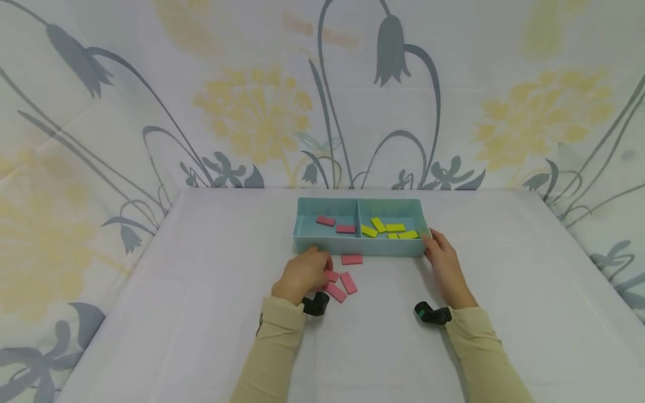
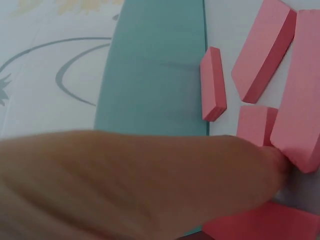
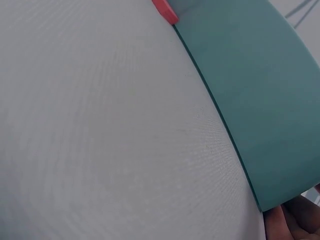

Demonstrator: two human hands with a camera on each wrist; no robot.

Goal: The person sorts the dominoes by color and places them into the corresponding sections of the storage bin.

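Observation:
My left hand (image 1: 304, 271) reaches down among loose pink blocks in front of a light-blue two-compartment box (image 1: 327, 245). In the left wrist view its thumb (image 2: 225, 170) touches a pink block (image 2: 305, 95), and a redder block (image 2: 267, 222) lies partly hidden below. Whether the hand pinches one is hidden. My right hand (image 1: 445, 271) holds the box's right end at the near corner; in the right wrist view only its fingers (image 3: 282, 225) show there. Two pink blocks (image 1: 326, 221) lie in the left compartment, several yellow blocks (image 1: 395, 228) in the right one.
One pink block (image 1: 351, 259) lies close to the box's front wall, another (image 1: 348, 282) nearer the middle. White cloth (image 1: 378, 347) covers the table. A flower-patterned curtain (image 1: 353, 112) stands behind. Black wrist devices (image 1: 433, 313) sit beside both cuffs.

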